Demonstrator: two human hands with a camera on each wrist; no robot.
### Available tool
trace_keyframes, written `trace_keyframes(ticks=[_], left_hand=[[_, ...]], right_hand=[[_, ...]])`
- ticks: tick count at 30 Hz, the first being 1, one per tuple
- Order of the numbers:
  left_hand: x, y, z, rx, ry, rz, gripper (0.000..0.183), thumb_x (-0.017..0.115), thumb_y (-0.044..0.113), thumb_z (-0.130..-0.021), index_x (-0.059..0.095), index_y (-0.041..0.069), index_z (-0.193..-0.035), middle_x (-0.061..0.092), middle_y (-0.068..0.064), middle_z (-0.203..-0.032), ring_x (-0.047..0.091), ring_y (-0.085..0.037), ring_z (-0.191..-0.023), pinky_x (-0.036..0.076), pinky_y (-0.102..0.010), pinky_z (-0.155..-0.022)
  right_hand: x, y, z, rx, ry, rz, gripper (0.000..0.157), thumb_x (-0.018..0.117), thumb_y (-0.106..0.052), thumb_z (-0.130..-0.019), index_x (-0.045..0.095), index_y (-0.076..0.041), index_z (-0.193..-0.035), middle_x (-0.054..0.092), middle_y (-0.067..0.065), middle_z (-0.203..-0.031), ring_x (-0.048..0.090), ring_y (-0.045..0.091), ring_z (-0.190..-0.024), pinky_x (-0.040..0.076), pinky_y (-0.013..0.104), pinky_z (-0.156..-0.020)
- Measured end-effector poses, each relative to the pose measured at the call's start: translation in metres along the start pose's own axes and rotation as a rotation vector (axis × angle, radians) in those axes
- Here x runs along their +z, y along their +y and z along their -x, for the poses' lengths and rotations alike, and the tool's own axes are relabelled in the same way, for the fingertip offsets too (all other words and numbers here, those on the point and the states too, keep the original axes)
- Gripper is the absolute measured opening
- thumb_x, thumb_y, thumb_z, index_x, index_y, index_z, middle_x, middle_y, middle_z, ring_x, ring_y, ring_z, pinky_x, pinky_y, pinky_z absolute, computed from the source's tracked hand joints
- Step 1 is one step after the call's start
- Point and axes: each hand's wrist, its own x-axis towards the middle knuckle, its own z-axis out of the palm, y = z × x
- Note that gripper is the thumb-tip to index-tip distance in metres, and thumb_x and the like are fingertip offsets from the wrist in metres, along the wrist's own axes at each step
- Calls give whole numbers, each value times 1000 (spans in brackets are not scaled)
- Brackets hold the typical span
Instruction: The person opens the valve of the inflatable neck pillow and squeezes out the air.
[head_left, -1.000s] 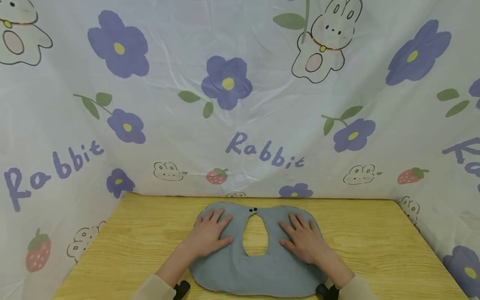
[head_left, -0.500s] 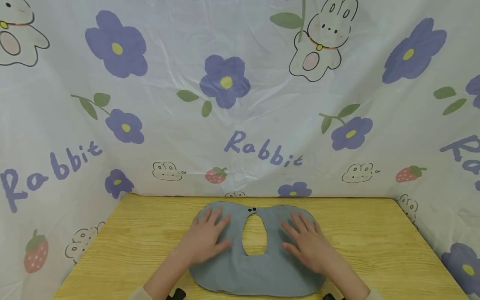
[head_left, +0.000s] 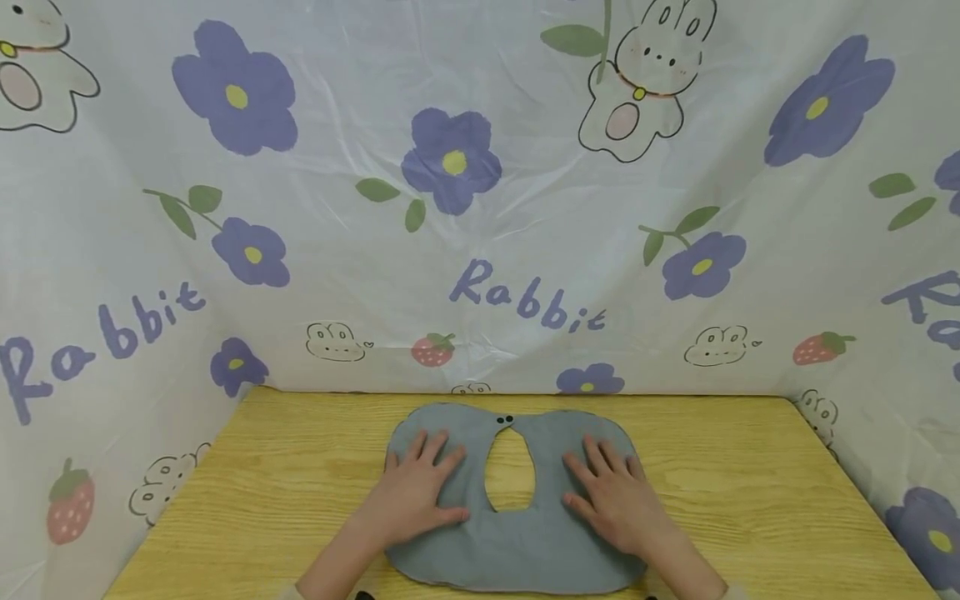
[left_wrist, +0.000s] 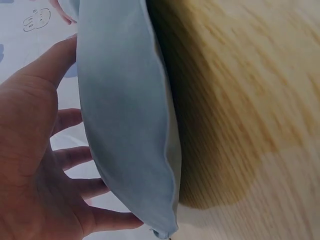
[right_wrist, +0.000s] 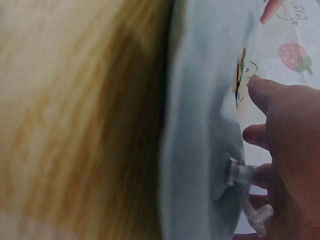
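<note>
A grey-blue inflatable neck pillow lies flat on the table, with an oval opening in its middle and two dark snap buttons at the far side. My left hand rests on its left half, fingers spread. On the right half lies my right hand, also with spread fingers. Seen from the left wrist, the left fingertips touch the pillow's puffed upper surface. In the right wrist view a clear plastic valve sticks out of the pillow near the right fingers; its cap hangs loose.
The wood-grain table extends on both sides of the pillow. A white cloth printed with rabbits, flowers and strawberries hangs behind the table and along both sides.
Both hands have shifted slightly toward the person on the pillow, and their fingers stay spread. The pillow keeps nearly the same place, its lower sides drawn in a little.
</note>
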Motion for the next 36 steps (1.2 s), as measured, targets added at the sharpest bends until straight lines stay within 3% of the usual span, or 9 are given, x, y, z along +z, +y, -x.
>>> trace_keyframes(ticks=[21, 29, 36], left_hand=[[8, 0, 3, -1, -17, -16, 78, 77, 60, -85, 58, 18, -148, 31, -19, -163, 24, -53, -147, 32, -84, -96], [0, -5, 13, 46, 0, 70, 63, 70, 52, -95, 59, 17, -147, 32, -21, -162, 24, -55, -146, 34, -82, -97], [-10, 0, 24, 44, 4, 81, 60, 67, 47, -99, 57, 15, -148, 35, -21, -160, 28, -54, -145, 36, -78, -99]], right_hand=[[9, 1, 3, 38, -32, -125, 62, 58, -48, -103, 50, -12, -153, 31, 23, -163, 28, 45, -148, 25, 74, -109], [1, 4, 8, 39, -4, -190, 61, 58, -47, -104, 50, -11, -152, 30, 25, -162, 28, 49, -147, 27, 77, -107], [-11, 1, 14, 22, -5, -223, 60, 57, -45, -105, 49, -11, -153, 29, 24, -163, 27, 49, -148, 26, 75, -109]])
